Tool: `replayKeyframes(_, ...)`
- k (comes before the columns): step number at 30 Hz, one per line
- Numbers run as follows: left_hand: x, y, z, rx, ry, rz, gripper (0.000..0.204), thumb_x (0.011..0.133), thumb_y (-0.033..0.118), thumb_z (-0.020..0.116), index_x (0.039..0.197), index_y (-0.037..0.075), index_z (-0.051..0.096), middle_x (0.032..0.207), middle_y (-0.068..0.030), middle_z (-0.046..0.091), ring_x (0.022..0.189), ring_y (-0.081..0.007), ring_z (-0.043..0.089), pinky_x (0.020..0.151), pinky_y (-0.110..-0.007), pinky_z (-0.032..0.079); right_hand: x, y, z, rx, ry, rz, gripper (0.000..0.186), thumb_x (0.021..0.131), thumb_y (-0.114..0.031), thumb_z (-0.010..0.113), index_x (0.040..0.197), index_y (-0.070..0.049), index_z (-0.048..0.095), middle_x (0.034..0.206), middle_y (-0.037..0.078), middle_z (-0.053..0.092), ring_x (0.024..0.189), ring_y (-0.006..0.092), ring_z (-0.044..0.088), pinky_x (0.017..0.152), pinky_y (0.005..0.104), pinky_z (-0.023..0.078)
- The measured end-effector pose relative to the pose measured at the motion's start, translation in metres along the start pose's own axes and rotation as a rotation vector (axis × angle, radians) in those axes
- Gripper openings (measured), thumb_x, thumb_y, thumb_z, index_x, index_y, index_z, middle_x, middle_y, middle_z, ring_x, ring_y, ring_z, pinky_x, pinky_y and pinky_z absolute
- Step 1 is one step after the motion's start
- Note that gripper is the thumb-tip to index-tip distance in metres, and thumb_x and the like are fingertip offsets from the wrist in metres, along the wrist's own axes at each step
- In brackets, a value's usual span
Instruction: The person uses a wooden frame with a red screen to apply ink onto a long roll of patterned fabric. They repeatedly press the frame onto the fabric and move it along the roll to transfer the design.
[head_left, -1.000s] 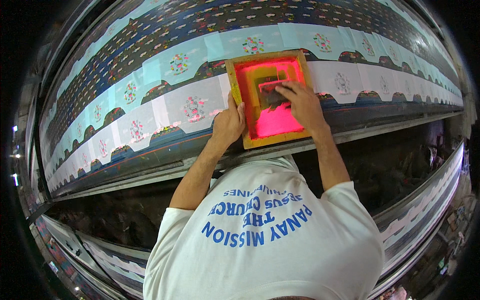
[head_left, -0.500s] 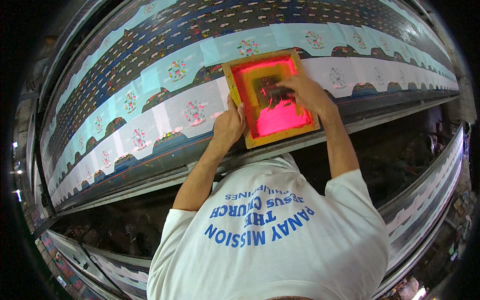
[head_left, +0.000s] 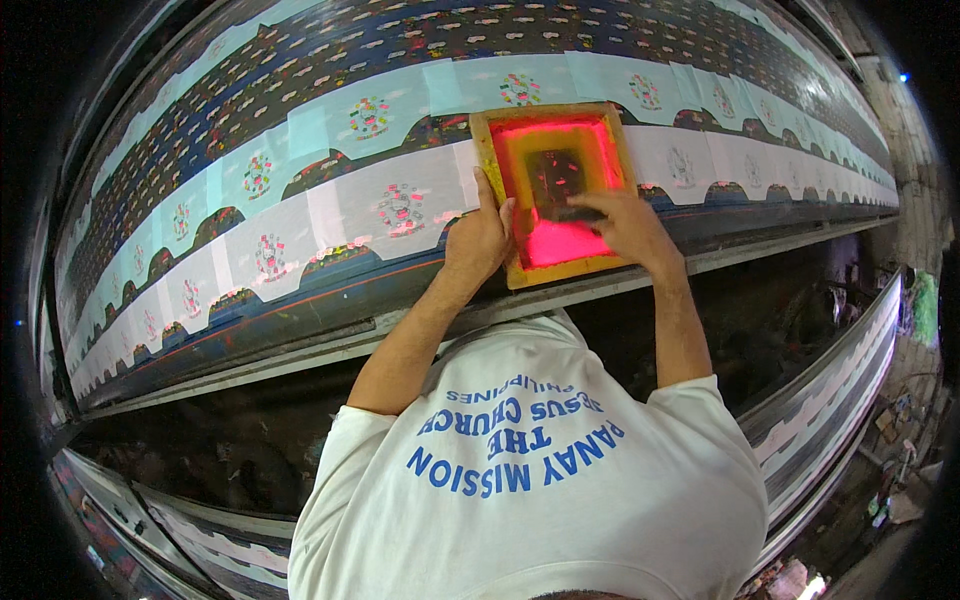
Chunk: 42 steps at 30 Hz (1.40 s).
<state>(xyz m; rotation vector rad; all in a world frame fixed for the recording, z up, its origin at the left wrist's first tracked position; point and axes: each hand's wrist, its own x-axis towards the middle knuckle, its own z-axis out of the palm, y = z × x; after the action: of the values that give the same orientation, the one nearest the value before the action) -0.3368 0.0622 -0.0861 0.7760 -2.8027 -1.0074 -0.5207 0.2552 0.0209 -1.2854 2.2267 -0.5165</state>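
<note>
At centre: one rectangular pink-inked screen in a yellow frame (head_left: 560, 165), one bare left hand (head_left: 480, 238), one bare right hand (head_left: 636, 228). Lower centre: one white short-sleeved shirt with blue lettering (head_left: 600, 530).

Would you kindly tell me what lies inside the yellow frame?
Bright pink ink covers the near part inside the yellow frame, with a dark patch beyond it. The right hand hides part of the right side and whatever lies beneath it.
</note>
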Motion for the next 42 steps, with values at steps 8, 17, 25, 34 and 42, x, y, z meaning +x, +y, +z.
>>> replayKeyframes(8,0.002,0.006,-0.005,0.096,0.050,0.022,0.085,0.119,0.046,0.046,0.171,-0.015,0.015,0.065,-0.0227,0.071,0.058,-0.0457,0.073,0.052,-0.056,0.058,0.106,0.042,-0.014,-0.172,0.177,-0.142,0.050,0.093,0.008,0.073,0.138,-0.013,0.076,0.132,0.016,0.077,0.137,0.0392,0.064,0.111,0.0464,0.057)
replayKeyframes(17,0.005,0.012,-0.013,-0.044,-0.050,-0.126,0.093,0.116,0.050,0.051,0.173,-0.010,0.011,0.080,-0.0317,0.075,0.074,-0.0530,0.075,0.069,-0.062,0.061,0.003,0.023,0.011,-0.098,0.018,-0.170,0.061,0.083,0.011,0.068,0.140,-0.009,0.075,0.138,0.018,0.074,0.131,0.0386,0.068,0.113,0.0460,0.056)
replayKeyframes(25,0.012,-0.002,-0.006,-0.162,-0.097,-0.148,0.110,0.098,0.040,0.071,0.177,0.000,0.006,0.089,-0.0294,0.079,0.079,-0.0483,0.079,0.072,-0.056,0.064,-0.042,0.016,0.034,-0.133,0.142,-0.095,0.059,0.087,0.005,0.067,0.142,-0.014,0.075,0.144,0.009,0.069,0.136,0.0342,0.065,0.118,0.0455,0.052)
replayKeyframes(34,0.052,0.099,0.048,-0.218,-0.024,-0.076,0.115,0.094,0.029,0.078,0.177,0.001,0.004,0.091,-0.0286,0.079,0.079,-0.0480,0.078,0.070,-0.055,0.062,-0.078,0.110,-0.031,-0.129,0.206,-0.078,0.060,0.086,0.003,0.072,0.143,-0.016,0.074,0.144,0.008,0.069,0.137,0.0338,0.064,0.120,0.0458,0.051)
replayKeyframes(42,0.100,0.205,0.128,-0.206,-0.070,-0.127,0.113,0.094,0.027,0.078,0.177,0.000,0.007,0.098,-0.0291,0.080,0.084,-0.0488,0.079,0.075,-0.056,0.063,-0.118,0.227,-0.086,-0.149,0.235,-0.059,0.059,0.087,0.000,0.073,0.143,-0.018,0.074,0.145,0.007,0.068,0.139,0.0329,0.063,0.120,0.0470,0.051)
